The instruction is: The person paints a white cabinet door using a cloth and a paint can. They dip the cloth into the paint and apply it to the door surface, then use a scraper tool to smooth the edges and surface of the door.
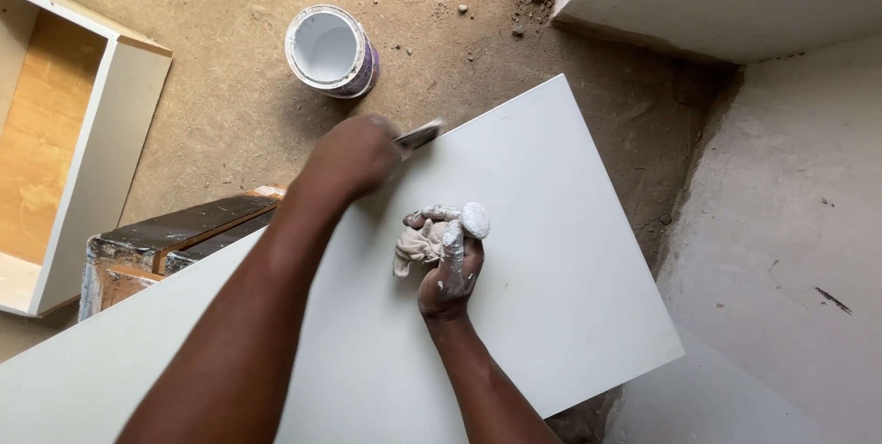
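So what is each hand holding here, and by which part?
Left hand grips a putty knife by its handle, blade out over the white board. Right hand clutches a lump of white filler and a smeared rag in its fingers.

Showing here are one white panel point(514, 251), one open paint can point(331, 51), one putty knife point(419, 136), one lump of filler point(475, 220), one rag point(418, 244), and two hands: left point(354, 157), right point(450, 274).

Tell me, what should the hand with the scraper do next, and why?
Probably draw the putty knife back across the white board toward the body. The left hand holds its blade at the board's far edge, while the right hand rests on the board holding a lump of white filler and a rag.
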